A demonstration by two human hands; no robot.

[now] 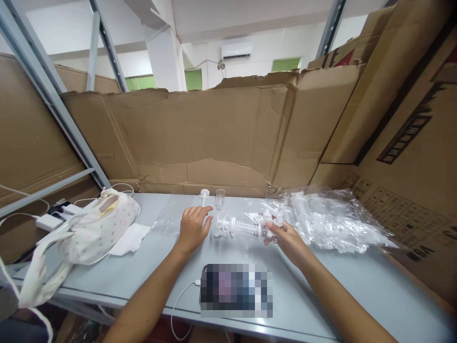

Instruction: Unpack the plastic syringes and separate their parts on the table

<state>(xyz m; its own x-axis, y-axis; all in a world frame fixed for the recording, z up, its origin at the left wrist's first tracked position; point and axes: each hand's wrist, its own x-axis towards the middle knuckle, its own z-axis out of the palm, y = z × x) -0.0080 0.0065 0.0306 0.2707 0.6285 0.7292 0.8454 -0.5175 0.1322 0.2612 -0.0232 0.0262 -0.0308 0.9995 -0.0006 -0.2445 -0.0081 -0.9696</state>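
My left hand [194, 225] rests over the table, fingers bent and thumb held apart, with no object seen in it. Just beyond it are a white rod with a round end [204, 193] and a small clear ribbed cup [220, 198]. My right hand [285, 238] has its thumb and fingers closed at the right end of a clear plastic cylinder with white fittings [248, 226]. Shiny clear film lies around that end, so exactly what the fingertips press on is partly hidden. White pronged pieces [223, 227] show at the cylinder's left end.
A large clear bag of white and transparent parts [328, 221] lies at right. A phone-like device [235, 290], blurred out, sits in front with a white cable. A pale fabric bag [103, 224] and white paper [130, 239] are at left. Cardboard walls [214, 128] enclose the table.
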